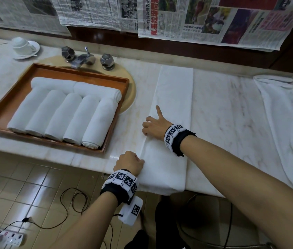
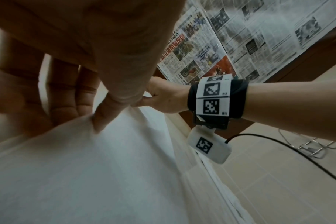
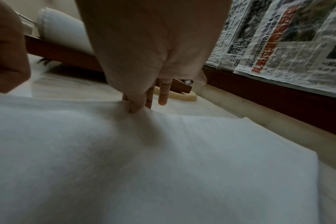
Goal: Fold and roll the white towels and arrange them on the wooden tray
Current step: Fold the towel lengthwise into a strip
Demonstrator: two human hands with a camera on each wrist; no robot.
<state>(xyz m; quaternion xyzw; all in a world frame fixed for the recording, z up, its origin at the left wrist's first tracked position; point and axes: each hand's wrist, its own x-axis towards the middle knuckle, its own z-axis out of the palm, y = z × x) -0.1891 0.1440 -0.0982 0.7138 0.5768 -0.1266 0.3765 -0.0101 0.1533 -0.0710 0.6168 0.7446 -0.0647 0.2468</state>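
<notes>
Both bare forearms are reaching forward, each wrist wearing a black band with black-and-white marker tiles. The left hand (image 1: 130, 161) is curling into a fist low and near the body, its thumb and fingers pinching. The right hand (image 1: 153, 125) is lying further out, index finger pointing ahead, thumb and remaining fingers closing in a pinching grip.

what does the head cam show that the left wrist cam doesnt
Only the head view shows the wooden tray holding rolled towels, the faucet, an upturned cup on a saucer, and a loose towel at the far right.

Only the left wrist view shows the left hand from below, its thumb pinching the cloth.

Both show the folded towel on the counter, the right hand gripping its edge, and the newspapers on the wall.
</notes>
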